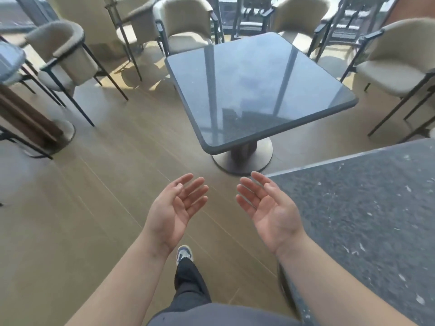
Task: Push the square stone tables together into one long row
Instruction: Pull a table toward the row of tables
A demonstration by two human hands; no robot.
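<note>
Both hands (palms up) before stone table.

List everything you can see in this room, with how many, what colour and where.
square stone table: one, glossy dark grey, centre, on a round pedestal base, standing apart from the near one
near stone table: one, speckled dark grey, lower right, partly out of frame
third tabletop: one, grey, left edge, mostly cut off
armchairs: at least five, beige with black legs, around the tables
floor: brown wood planks
shoe: one, grey and white, bottom centre
trouser leg: dark, bottom centre
left hand: open, palm up, empty
right hand: open, palm up, empty, beside the near table's edge
</note>
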